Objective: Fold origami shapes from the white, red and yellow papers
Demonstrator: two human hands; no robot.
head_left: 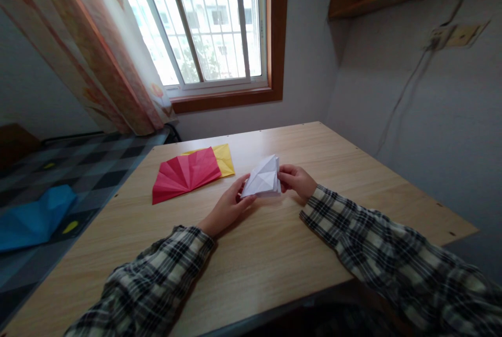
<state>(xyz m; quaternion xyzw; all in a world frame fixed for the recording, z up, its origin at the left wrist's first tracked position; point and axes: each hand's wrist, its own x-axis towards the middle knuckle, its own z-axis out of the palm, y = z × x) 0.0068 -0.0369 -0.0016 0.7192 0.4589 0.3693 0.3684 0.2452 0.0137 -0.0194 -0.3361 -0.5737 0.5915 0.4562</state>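
You held a folded white paper (263, 177) between both hands, just above the wooden table (274, 253), a little past its middle. Your left hand (227, 209) came at it from the lower left; its grip pinched the paper's near-left corner, thumb on top and fingers hidden underneath. Your right hand (296, 180) met the paper's right edge, and its grip was pressed onto that edge, fingertips curled around it. The paper showed several creases that met at a raised point, so it sat as a shallow faceted shape and not flat. Whether its underside touched the table could not be told.

To the left of your hands, well apart from the white paper, a red pleated paper (184, 175) lay spread like a fan on the table, and it overlapped a yellow paper (225, 159) whose far-right part showed from beneath it. Off the table on the left, a blue paper (35, 216) rested on a checked surface (102, 161). Your plaid sleeves (157, 274) covered both forearms down to the wrists.
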